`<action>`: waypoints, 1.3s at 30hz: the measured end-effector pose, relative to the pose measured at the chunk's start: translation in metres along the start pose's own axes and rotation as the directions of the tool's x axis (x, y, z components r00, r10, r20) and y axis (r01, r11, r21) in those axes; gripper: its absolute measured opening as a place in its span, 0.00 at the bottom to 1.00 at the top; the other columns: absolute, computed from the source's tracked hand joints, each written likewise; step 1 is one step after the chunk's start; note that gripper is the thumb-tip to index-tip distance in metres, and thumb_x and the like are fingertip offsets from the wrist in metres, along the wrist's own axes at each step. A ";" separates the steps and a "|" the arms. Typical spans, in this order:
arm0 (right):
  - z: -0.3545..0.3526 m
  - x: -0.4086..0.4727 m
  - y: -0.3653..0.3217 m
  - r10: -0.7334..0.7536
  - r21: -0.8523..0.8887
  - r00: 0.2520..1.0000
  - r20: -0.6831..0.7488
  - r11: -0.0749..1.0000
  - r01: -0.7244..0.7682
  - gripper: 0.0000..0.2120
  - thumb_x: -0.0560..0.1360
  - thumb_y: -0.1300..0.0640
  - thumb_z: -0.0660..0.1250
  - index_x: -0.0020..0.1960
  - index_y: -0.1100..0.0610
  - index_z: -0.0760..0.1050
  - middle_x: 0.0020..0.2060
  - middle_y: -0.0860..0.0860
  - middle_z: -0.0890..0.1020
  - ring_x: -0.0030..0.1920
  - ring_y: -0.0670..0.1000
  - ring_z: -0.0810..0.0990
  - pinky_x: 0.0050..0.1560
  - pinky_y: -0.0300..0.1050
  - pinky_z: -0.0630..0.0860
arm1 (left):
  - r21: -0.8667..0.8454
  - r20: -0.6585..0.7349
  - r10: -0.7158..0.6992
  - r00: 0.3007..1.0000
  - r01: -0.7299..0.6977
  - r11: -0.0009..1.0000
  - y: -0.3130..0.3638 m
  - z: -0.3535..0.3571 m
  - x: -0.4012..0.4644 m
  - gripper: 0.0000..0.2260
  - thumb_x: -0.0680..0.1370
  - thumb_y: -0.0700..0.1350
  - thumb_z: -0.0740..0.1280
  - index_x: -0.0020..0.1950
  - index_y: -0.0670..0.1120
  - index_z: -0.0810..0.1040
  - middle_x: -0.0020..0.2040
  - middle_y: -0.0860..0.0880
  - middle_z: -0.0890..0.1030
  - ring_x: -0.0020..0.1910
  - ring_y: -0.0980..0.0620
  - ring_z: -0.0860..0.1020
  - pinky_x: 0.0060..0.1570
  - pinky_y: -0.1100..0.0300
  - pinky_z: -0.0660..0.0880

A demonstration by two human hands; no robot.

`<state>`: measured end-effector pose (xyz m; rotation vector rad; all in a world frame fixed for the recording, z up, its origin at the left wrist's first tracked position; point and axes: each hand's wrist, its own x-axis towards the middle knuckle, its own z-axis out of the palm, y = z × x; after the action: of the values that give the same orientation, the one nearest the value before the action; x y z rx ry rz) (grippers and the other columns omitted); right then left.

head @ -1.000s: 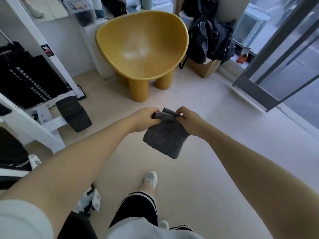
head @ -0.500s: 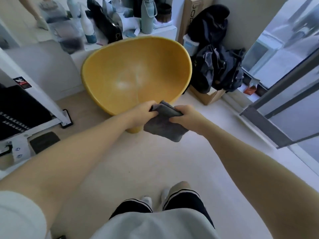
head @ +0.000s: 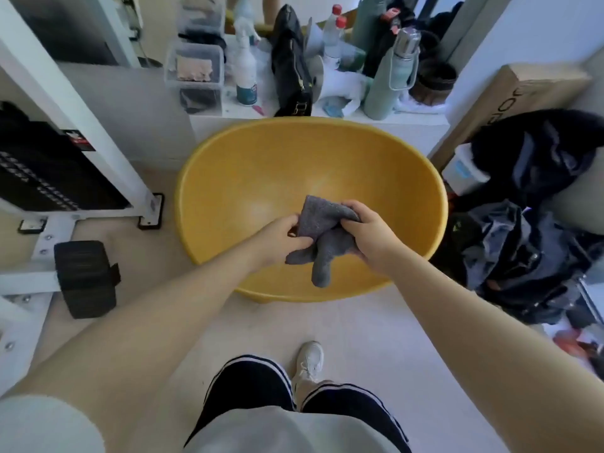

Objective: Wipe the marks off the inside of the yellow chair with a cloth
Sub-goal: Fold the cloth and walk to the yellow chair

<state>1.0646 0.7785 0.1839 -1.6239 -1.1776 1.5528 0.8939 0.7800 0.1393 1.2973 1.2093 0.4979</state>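
The yellow chair is a wide rounded shell straight below me, its bowl-like inside facing up with pale glossy patches near the middle. Both hands hold a grey cloth above the front part of the seat. My left hand pinches its left edge. My right hand grips the bunched right side, and a loose end hangs down between them. The cloth does not visibly touch the chair.
A white ledge behind the chair carries bottles, a clear box and a black bag. White gym equipment with a black pad stands left. Dark bags and clothes pile up right, beside a cardboard box. My feet stand on pale floor.
I have walked up to the chair, which now lies right under my hands. The cloth went from hanging flat to bunched, with my right hand closing round it.
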 end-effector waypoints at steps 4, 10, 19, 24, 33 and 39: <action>0.018 0.069 -0.010 0.045 0.058 0.987 0.154 0.997 -0.054 0.19 0.77 0.75 0.50 0.43 0.58 0.74 0.42 0.52 0.77 0.42 0.52 0.76 0.35 0.40 0.75 | -0.024 -0.248 -0.087 0.965 0.084 0.996 -0.011 -0.034 0.039 0.08 0.79 0.35 0.58 0.50 0.47 0.72 0.47 0.49 0.74 0.45 0.49 0.71 0.41 0.60 0.68; 0.073 0.165 0.003 -0.048 -0.596 0.952 0.301 0.771 0.227 0.14 0.72 0.69 0.59 0.56 0.59 0.73 0.44 0.53 0.76 0.44 0.53 0.72 0.35 0.41 0.64 | -0.199 -0.436 -0.334 0.836 0.273 0.941 -0.052 -0.104 0.078 0.10 0.79 0.33 0.53 0.51 0.46 0.70 0.45 0.44 0.76 0.40 0.45 0.75 0.41 0.53 0.77; 0.168 0.292 -0.010 0.197 -0.170 0.945 0.260 0.973 -0.156 0.07 0.79 0.58 0.60 0.43 0.55 0.74 0.36 0.48 0.77 0.38 0.47 0.75 0.32 0.29 0.70 | -0.463 -0.432 -0.505 0.748 0.297 0.835 -0.106 -0.228 0.148 0.07 0.80 0.45 0.62 0.50 0.42 0.76 0.45 0.44 0.78 0.44 0.49 0.76 0.43 0.58 0.72; 0.196 0.351 -0.009 0.404 0.010 0.902 0.150 0.912 -0.410 0.10 0.78 0.54 0.63 0.49 0.61 0.77 0.44 0.55 0.81 0.46 0.54 0.79 0.47 0.47 0.75 | -0.653 -0.204 -0.557 0.805 0.312 0.690 -0.123 -0.282 0.169 0.07 0.79 0.45 0.64 0.47 0.42 0.78 0.43 0.45 0.80 0.44 0.48 0.78 0.39 0.58 0.73; 0.206 0.387 -0.005 0.412 0.085 0.834 0.367 0.878 -0.471 0.09 0.80 0.58 0.58 0.47 0.63 0.73 0.38 0.57 0.77 0.37 0.54 0.76 0.36 0.44 0.73 | -0.008 -0.119 -0.238 0.964 0.239 0.971 -0.136 -0.285 0.204 0.23 0.75 0.43 0.69 0.68 0.44 0.68 0.67 0.51 0.69 0.66 0.58 0.67 0.64 0.67 0.61; 0.203 0.405 0.000 0.339 0.334 0.778 0.530 0.760 -0.558 0.18 0.74 0.55 0.61 0.60 0.65 0.67 0.47 0.62 0.75 0.43 0.57 0.78 0.41 0.47 0.78 | -0.281 -0.174 -0.231 0.957 0.177 0.943 -0.144 -0.275 0.216 0.14 0.72 0.36 0.71 0.52 0.47 0.71 0.49 0.52 0.77 0.51 0.54 0.76 0.58 0.60 0.71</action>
<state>0.8349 1.1079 -0.0270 -1.3060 -0.5021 2.4091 0.6845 1.0472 -0.0268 0.8982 1.3811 0.6284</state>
